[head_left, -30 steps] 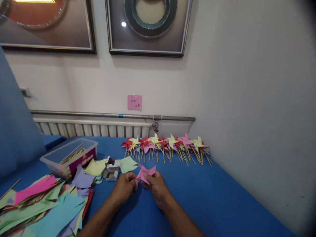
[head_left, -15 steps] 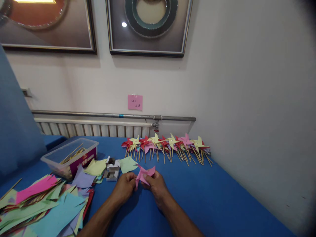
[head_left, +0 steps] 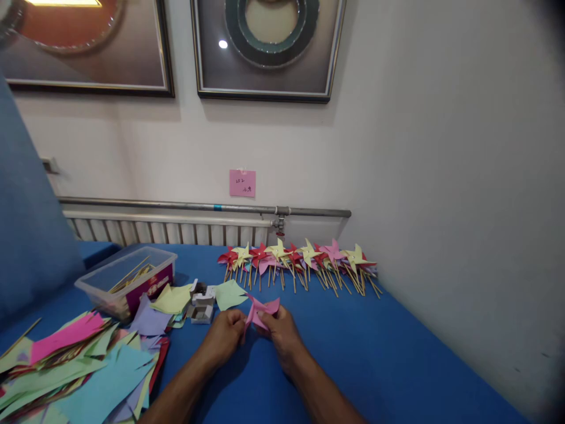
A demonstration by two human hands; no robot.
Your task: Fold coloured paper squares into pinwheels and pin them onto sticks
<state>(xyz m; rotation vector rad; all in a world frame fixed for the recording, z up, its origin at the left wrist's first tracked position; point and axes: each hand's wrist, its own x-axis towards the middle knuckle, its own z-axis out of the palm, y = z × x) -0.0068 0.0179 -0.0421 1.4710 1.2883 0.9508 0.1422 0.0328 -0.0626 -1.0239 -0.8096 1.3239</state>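
Between my hands, above the blue table, is a pink paper pinwheel (head_left: 268,307) with its blades folded in toward the middle. My right hand (head_left: 282,334) grips its right side, the thumb pressed near the centre. On the other side, my left hand (head_left: 227,334) pinches the left blade with closed fingertips. No stick shows on this pinwheel. Just beyond my left hand lies a pale green paper square (head_left: 230,294) with cut corners. Beside it stand small open cardboard boxes (head_left: 202,313), whose contents are too small to make out.
Finished pinwheels on sticks (head_left: 309,254) lie in a row along the table's far side. A clear plastic tub (head_left: 99,288) holding sticks stands at left, behind a heap of coloured paper (head_left: 106,383). Yellow paper (head_left: 173,299) lies beside the tub. A wall borders the right edge.
The fingers of my left hand have shifted slightly on the left blade, which now shows less beneath them. My right hand keeps its hold on the pinwheel.
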